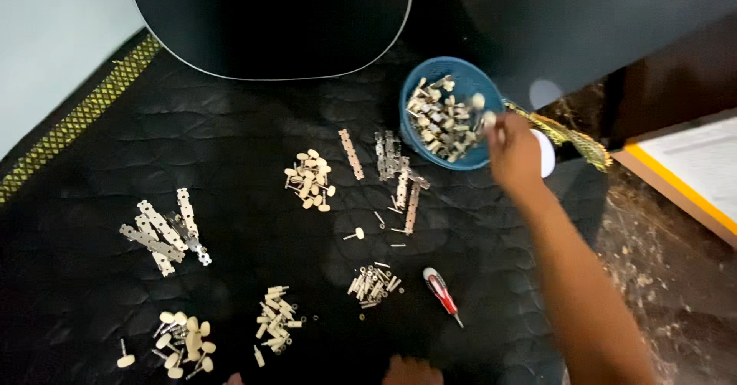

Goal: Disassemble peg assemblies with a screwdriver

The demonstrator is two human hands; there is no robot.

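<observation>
Head view: you look straight down on a black quilted mat [230, 147] strewn with small guitar hardware
Right hand: your right hand [513, 153] is stretched out from the lower right, forearm running diagonally up to the rim of the blue bowl [430, 155]
Grip: your fingertips are pinched together on a cream tuner peg [488, 119], held just over the bowl's right edge; the motion blur makes the exact hold hard to read
Bowl contents: a heap of cream-knobbed tuner pegs fills the bowl
Left hand: only a sliver shows at the bottom edge near the middle [411, 371]; you cannot tell whether it is apart or closed
Around the bowl: metal tuner plates [399, 174] lie just left of it, a pile of cream knobs [311, 178] further left
Near you: a red-handled screwdriver [441, 293] lies beside a cluster of small posts and screws [374, 284]
Far left: more metal plates [165, 231] and two further peg piles below them
Top: the black guitar body [269, 24] is cut off by the frame
Hidden: a white round thing behind your wrist is mostly covered
</observation>
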